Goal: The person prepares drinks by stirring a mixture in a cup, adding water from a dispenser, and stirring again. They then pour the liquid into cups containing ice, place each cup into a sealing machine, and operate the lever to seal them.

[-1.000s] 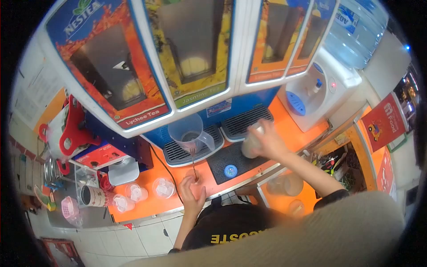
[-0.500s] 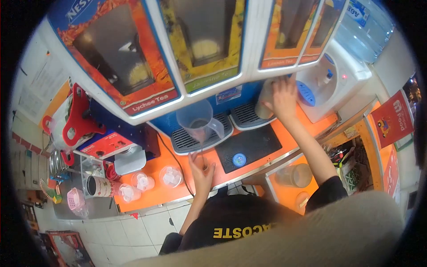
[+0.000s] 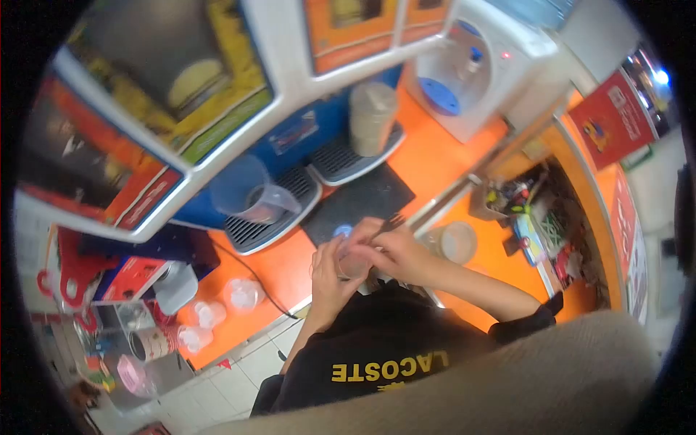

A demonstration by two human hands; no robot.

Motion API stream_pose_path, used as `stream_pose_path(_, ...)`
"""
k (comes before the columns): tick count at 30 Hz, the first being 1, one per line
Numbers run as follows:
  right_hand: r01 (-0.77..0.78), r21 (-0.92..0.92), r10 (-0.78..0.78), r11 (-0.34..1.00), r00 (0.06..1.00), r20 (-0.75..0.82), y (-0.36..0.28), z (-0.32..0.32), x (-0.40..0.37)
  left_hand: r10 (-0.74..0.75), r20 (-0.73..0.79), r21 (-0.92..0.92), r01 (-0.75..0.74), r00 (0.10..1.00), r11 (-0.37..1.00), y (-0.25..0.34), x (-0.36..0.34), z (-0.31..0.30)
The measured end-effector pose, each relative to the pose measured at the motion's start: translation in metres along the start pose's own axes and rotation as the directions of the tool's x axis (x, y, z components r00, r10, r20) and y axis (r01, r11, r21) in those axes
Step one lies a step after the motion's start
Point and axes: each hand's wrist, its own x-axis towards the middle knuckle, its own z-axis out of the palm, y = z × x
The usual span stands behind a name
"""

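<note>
A small clear cup [image 3: 353,265] is held in front of the black shirt, with my left hand [image 3: 330,284] wrapped round its left side. From the right, my right hand [image 3: 400,252] is closed on a dark fork [image 3: 390,224], its fingers over the cup's rim. The cup's contents are blurred. Behind my hands lies a black mat [image 3: 370,199], and a blue round lid [image 3: 342,230] shows partly beside my fingers. On the left drip tray [image 3: 284,226] rests a clear pitcher [image 3: 250,192]. A tall beige container [image 3: 372,119] stands upright on the right drip tray [image 3: 341,168].
Drink dispensers [image 3: 210,145] line the back. Clear cups with pale contents [image 3: 243,293] stand at the left on the orange counter [image 3: 286,268]. A cable [image 3: 254,274] crosses the counter. A jar [image 3: 457,242] lies right of my hands, near an open compartment [image 3: 554,225].
My right hand has let go of the beige container and come down to the cup, now with the fork. My left hand has moved slightly. The camera view has turned and shifted right.
</note>
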Motion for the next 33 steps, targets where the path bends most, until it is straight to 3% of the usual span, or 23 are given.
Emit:
stream_pose_path(2, -0.022, 0.025, 0.026, 0.999, 0.987, -0.158, -0.012, -0.031, -0.027, 0.030, 0.061, -0.070, -0.025, 0.998, 0.997, 0.011, 0.020, 0.015)
stream_pose_path(4, 0.073, -0.070, -0.097, 0.995, 0.890, -0.446, -0.031, -0.071, -0.050, -0.053, 0.168, -0.289, 0.101, 0.984, 0.952, 0.016, 0.036, 0.036)
stream_pose_path(5, 0.050, 0.006, -0.039, 0.999, 0.834, -0.550, -0.036, -0.087, -0.069, -0.088, 0.228, -0.383, 0.173, 0.970, 0.908, 0.019, 0.043, 0.045)
stream_pose_path(6, 0.040, 0.083, 0.023, 0.996, 0.765, -0.643, -0.041, -0.100, -0.088, -0.034, 0.220, -0.357, 0.113, 0.975, 0.927, 0.024, 0.050, 0.054)
stream_pose_path(9, -0.051, 0.125, 0.128, 0.991, 0.650, -0.749, -0.045, -0.123, -0.132, -0.043, 0.436, -0.396, 0.234, 0.899, 0.888, 0.035, 0.063, 0.092)
stream_pose_path(12, -0.207, 0.168, 0.261, 0.964, 0.600, -0.756, -0.020, -0.112, -0.169, -0.069, 0.552, -0.317, 0.286, 0.831, 0.904, 0.054, 0.075, 0.119)
stream_pose_path(15, -0.419, -0.154, 0.230, 0.895, 0.728, -0.646, 0.007, -0.100, -0.192, -0.071, 0.614, -0.285, 0.305, 0.786, 0.909, 0.064, 0.077, 0.136)
stream_pose_path(18, -0.456, -0.296, 0.204, 0.839, 0.768, -0.607, 0.011, -0.100, -0.199, -0.046, 0.598, -0.297, 0.274, 0.800, 0.915, 0.076, 0.067, 0.153)
stream_pose_path(21, -0.474, -0.255, 0.224, 0.843, 0.739, -0.635, 0.027, -0.098, -0.226, -0.058, 0.598, -0.333, 0.314, 0.799, 0.889, 0.088, 0.058, 0.166)
stream_pose_path(25, -0.560, 0.013, 0.380, 0.828, 0.546, -0.747, 0.036, -0.090, -0.251, -0.074, 0.603, -0.363, 0.356, 0.795, 0.861, 0.096, 0.046, 0.176)
stream_pose_path(27, -0.488, 0.236, 0.461, 0.841, 0.415, -0.784, 0.036, -0.086, -0.251, -0.075, 0.600, -0.361, 0.353, 0.796, 0.863, 0.101, 0.044, 0.177)
stream_pose_path(33, -0.253, 0.495, 0.542, 0.831, 0.165, -0.824, 0.031, -0.084, -0.250, -0.001, 0.619, -0.312, 0.248, 0.786, 0.917, 0.102, 0.047, 0.171)
